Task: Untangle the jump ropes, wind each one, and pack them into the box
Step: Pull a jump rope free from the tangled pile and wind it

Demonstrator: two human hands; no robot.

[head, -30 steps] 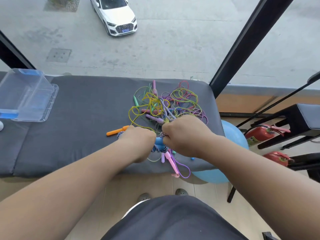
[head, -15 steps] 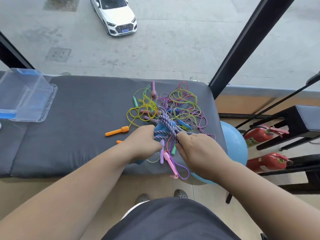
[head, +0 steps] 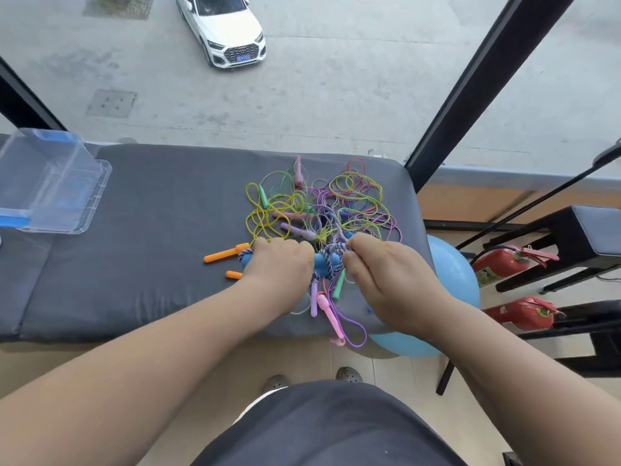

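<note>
At the counter's [head: 134,264] near edge, a pink handle [head: 327,311] hangs partly over. Your left grip [head: 279,267] is clenched around a blue handle [head: 322,264], which it mostly hides. Your right grip [head: 386,280] pinches the braided rope [head: 334,248], fingertips out of sight. Beyond them the jump ropes [head: 336,203] lie knotted, with single strands impossible to trace. The clear box [head: 57,183] sits far left, cut off by the frame.

The rope tangle [head: 336,210] lies on the bench pad [head: 161,237], toward its three o'clock end. The box [head: 50,183] stands at nine o'clock from it, well apart; the ball [head: 450,264] at four o'clock, below.
</note>
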